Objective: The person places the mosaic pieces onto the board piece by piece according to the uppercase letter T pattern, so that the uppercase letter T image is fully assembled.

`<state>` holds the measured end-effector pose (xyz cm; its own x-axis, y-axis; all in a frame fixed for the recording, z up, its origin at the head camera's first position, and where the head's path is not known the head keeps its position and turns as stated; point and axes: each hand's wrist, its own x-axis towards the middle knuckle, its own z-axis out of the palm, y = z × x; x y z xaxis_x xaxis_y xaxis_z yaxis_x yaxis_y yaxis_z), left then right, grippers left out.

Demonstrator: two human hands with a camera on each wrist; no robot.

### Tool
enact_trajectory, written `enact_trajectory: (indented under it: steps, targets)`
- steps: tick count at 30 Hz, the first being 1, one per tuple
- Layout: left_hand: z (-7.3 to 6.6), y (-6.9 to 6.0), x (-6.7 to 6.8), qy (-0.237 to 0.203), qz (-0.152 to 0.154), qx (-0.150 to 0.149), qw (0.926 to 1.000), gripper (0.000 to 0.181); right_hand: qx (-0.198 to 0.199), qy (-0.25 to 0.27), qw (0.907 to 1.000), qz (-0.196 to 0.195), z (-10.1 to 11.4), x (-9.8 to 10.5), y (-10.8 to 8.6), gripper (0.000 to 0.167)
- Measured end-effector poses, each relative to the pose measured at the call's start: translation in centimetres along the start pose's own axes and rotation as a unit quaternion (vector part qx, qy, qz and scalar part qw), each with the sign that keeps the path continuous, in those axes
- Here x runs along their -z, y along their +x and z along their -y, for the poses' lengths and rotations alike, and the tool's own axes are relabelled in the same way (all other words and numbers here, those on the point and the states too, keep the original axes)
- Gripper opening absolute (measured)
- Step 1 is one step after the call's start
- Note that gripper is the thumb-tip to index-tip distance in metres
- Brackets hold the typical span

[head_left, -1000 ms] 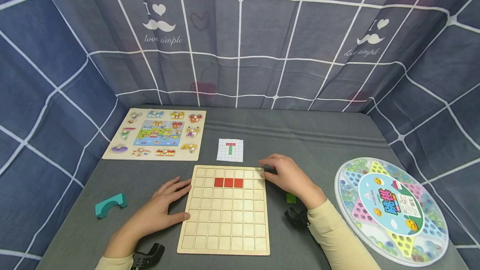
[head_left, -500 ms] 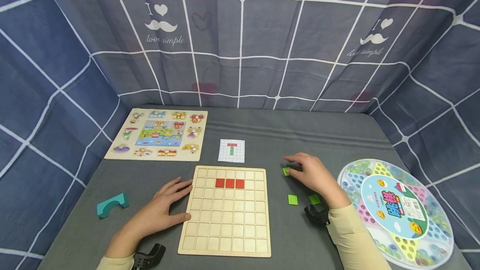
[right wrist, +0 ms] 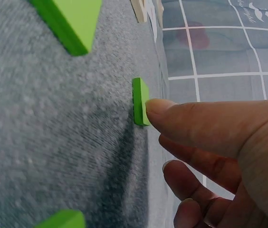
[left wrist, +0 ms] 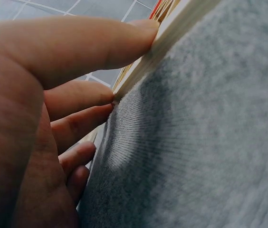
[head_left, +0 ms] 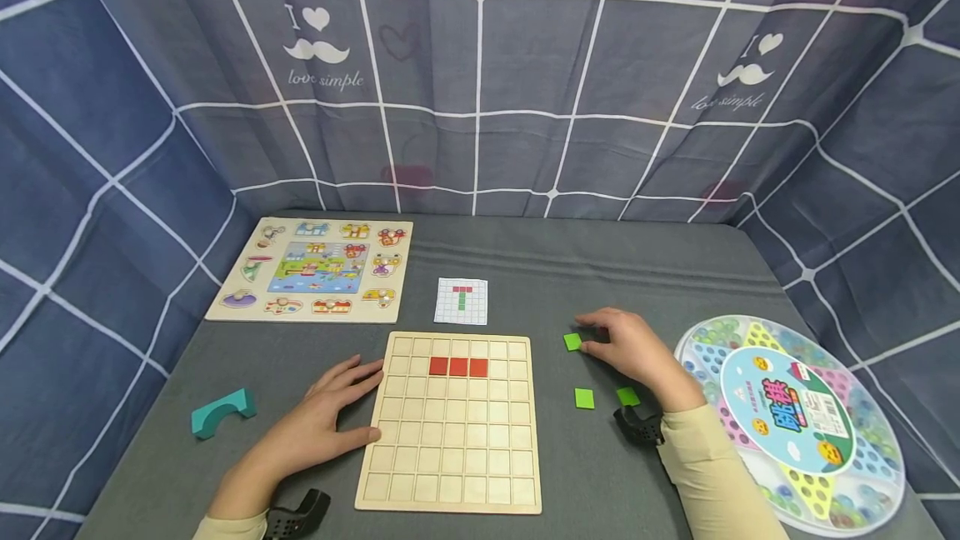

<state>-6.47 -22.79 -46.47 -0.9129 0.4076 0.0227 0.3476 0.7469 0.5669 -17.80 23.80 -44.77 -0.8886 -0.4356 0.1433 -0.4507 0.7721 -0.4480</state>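
The left hand (head_left: 326,419) lies at the left side of a pale wooden grid board (head_left: 447,440), its grip spread, with thumb and fingertips touching the edge without closing on it. The board rests flat on the grey worktop (head_left: 525,265), and three red squares (head_left: 458,367) sit side by side in its second row from the far edge. The right hand (head_left: 630,350) is to the right of the board, its grip loose, thumb and fingers apart; the thumb tip is at the side of a green square (head_left: 572,342) on the worktop, though whether they touch is hard to tell. Two more green squares (head_left: 584,398) lie nearer the person. Just beyond the board is a card (head_left: 461,302) showing a red and green T. A picture puzzle (head_left: 307,300) lies far left, a teal arch block (head_left: 225,401) nearer, and a round marble game (head_left: 787,415) at the right.
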Motion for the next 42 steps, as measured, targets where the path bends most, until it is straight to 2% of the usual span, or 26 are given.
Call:
enact_trajectory:
  steps: [8, 18, 28, 35, 42]
  targets:
    - [0.1, 0.0, 0.0, 0.004, 0.000, -0.001, 1.0000, 0.078, 0.005, 0.000, 0.9999, 0.015, 0.5, -0.4, 0.2, 0.035]
    - [0.2, 0.0, -0.1, 0.000, -0.001, -0.001, 1.0000, 0.078, -0.006, -0.012, 0.9996, 0.026, 0.5, -0.6, 0.2, 0.031]
    - [0.2, 0.0, 0.0, 0.001, 0.005, 0.003, 1.0000, 0.078, 0.000, -0.023, 0.9997, 0.001, 0.9, -0.3, 0.1, 0.027]
    - [0.3, 0.0, 0.0, 0.001, 0.004, 0.000, 1.0000, 0.079, 0.023, -0.018, 0.9993, -0.022, 2.6, -0.3, 0.3, 0.026]
    - [0.2, 0.0, -0.1, 0.003, 0.002, 0.002, 1.0000, 0.079, 0.049, -0.001, 0.9988, 0.003, 5.7, -1.3, 0.8, 0.027]
